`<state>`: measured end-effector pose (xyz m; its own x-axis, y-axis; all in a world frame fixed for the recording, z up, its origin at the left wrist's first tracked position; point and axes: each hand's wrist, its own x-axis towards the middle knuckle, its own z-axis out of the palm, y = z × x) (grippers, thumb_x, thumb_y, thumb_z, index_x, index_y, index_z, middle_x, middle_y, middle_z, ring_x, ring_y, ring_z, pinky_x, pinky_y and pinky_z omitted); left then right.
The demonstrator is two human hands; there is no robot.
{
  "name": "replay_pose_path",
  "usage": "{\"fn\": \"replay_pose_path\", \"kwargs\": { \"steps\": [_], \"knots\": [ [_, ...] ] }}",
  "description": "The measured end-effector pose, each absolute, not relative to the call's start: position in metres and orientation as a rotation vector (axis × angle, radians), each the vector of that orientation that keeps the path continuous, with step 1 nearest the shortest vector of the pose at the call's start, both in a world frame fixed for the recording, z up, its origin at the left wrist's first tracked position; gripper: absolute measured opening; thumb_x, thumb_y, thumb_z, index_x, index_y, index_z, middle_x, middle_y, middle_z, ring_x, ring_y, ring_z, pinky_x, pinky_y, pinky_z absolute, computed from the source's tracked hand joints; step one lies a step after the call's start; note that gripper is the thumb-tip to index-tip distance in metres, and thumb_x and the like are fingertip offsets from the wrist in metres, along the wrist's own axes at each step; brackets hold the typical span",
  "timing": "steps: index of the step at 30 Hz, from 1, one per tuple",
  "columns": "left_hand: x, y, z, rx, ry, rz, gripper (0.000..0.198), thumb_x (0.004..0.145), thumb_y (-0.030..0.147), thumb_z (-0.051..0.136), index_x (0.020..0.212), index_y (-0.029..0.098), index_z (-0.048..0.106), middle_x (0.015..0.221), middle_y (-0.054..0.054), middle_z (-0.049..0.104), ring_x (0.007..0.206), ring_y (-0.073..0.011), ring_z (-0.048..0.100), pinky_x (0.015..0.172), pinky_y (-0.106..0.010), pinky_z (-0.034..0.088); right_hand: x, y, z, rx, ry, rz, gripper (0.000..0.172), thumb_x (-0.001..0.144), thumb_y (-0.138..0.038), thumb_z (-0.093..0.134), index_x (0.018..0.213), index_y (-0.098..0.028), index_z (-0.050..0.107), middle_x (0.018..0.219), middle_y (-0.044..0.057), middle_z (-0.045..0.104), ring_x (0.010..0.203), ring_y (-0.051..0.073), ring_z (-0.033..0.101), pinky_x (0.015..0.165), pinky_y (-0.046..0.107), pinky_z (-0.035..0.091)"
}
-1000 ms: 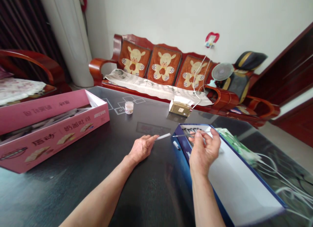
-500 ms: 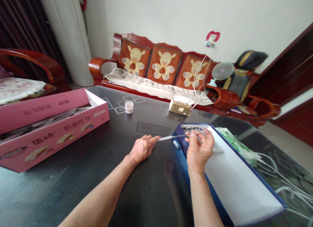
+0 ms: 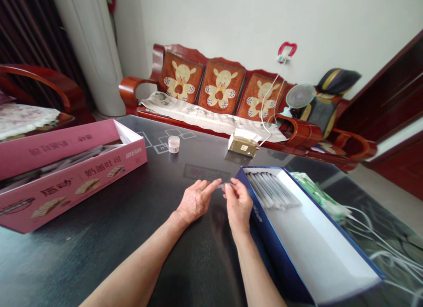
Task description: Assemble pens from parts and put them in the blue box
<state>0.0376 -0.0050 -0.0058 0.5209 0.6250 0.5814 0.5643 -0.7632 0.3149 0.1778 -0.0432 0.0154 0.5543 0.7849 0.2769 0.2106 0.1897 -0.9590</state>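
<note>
My left hand [image 3: 197, 201] rests at the middle of the dark table, its fingers closed around a clear pen barrel [image 3: 220, 186] with the index finger stretched along it. Only a short stretch of the barrel shows. Close on its right, my right hand [image 3: 238, 205] pinches the other end of the pen between thumb and fingers. No thin refill is visible between the hands now. Beside my right hand stands an open blue box [image 3: 327, 236] with a white inside. Several clear pens [image 3: 272, 190] with dark ends lie side by side at its far end.
A pink carton [image 3: 82, 175] with wrapped items stands on the left of the glossy table [image 3: 148, 219]. Farther back are a small lidded jar [image 3: 173, 144] and a tissue box [image 3: 243, 144]. A green packet [image 3: 319, 197] and white cables [image 3: 366, 225] lie right of the blue box.
My right hand has moved left from over the blue box to meet my left hand. The thin refill seen stretching between them is out of sight. The loose dark cap near the box no longer shows.
</note>
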Motion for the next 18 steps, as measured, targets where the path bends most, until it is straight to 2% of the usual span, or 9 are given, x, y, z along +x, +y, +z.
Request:
{"fn": "replay_pose_path", "kwargs": {
  "steps": [3,6,9,12,18],
  "knots": [
    [0.038,-0.006,-0.004,2.662,1.182,1.047,0.044,0.093,0.021,0.034,0.136,0.026,0.043,0.085,-0.005,0.058,0.077,-0.0155,0.051,0.074,-0.025,0.044,0.178,-0.047,0.013,-1.506,-1.188,0.306,0.031,0.086,-0.037,0.048,0.101,-0.015,0.063,0.096,0.011,0.067,0.087,0.020,0.064,0.077,0.031,0.051],
    [0.039,-0.006,-0.004,2.647,1.280,1.001,0.042,0.095,0.028,0.035,0.135,0.030,0.045,0.078,-0.004,0.057,0.074,-0.0151,0.051,0.068,-0.021,0.042,0.195,-0.049,0.018,-1.779,-1.458,-0.002,0.026,0.086,-0.020,0.043,0.101,-0.013,0.063,0.100,0.014,0.065,0.092,0.021,0.062,0.084,0.032,0.047],
    [0.040,-0.005,-0.006,2.623,1.311,0.984,0.043,0.095,0.027,0.034,0.137,0.032,0.042,0.077,-0.004,0.057,0.074,-0.0158,0.052,0.063,-0.021,0.041,0.211,-0.050,0.024,-2.195,-1.675,-0.060,0.027,0.081,-0.007,0.045,0.101,-0.010,0.063,0.096,0.017,0.064,0.087,0.022,0.064,0.078,0.030,0.047],
    [0.041,-0.005,-0.007,2.599,1.303,0.974,0.044,0.094,0.025,0.034,0.137,0.032,0.041,0.077,-0.004,0.057,0.072,-0.0159,0.052,0.061,-0.021,0.040,0.215,-0.049,0.031,-2.500,-1.769,-0.012,0.030,0.081,-0.001,0.040,0.099,-0.008,0.063,0.092,0.017,0.066,0.081,0.022,0.066,0.069,0.028,0.046],
    [0.038,-0.003,-0.008,2.604,1.162,1.022,0.044,0.091,0.017,0.033,0.132,0.025,0.047,0.084,-0.005,0.058,0.078,-0.0164,0.051,0.069,-0.024,0.044,0.210,-0.050,0.040,-2.571,-1.850,0.000,0.039,0.080,0.005,0.034,0.098,-0.010,0.065,0.093,0.017,0.066,0.083,0.022,0.068,0.068,0.028,0.046]
  ]
}}
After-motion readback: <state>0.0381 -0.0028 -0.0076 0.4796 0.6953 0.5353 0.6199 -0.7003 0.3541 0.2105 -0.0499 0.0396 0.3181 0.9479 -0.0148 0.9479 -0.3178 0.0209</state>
